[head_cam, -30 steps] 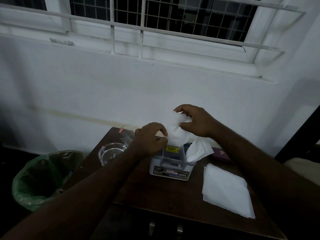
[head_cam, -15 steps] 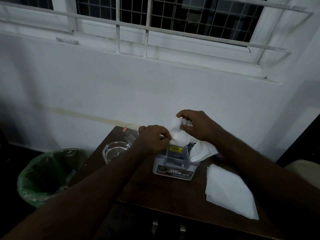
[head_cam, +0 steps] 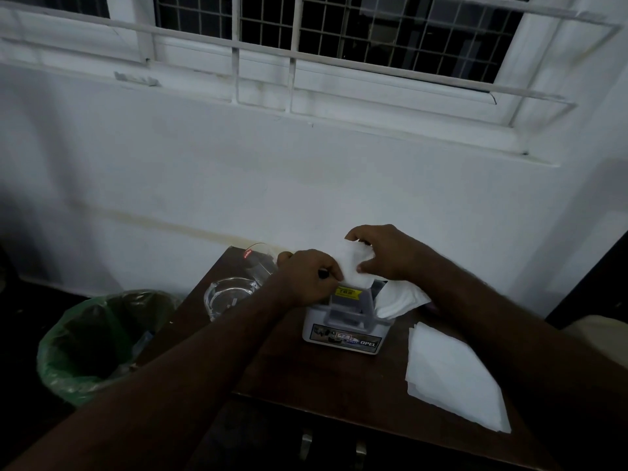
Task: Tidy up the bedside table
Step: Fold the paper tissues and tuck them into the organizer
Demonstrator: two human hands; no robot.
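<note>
Two hands work a white tissue [head_cam: 350, 266] into a small plastic holder [head_cam: 343, 326] at mid-table. Nearest the camera, a loose stack of tissues [head_cam: 452, 375] could slide off the bedside table [head_cam: 323, 375] if an arm brushes it. Beyond, the left hand [head_cam: 306, 277] and right hand [head_cam: 384, 253] pinch the crumpled, half-inserted tissue; forcing it may tear it.

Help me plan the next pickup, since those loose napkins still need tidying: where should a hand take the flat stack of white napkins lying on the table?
Probably at the napkin stack's near corner, coming from the right. It lies flat on the table, and that corner seems to reach the front edge, so a thumb could slip under there and pinch all the sheets together.
</note>
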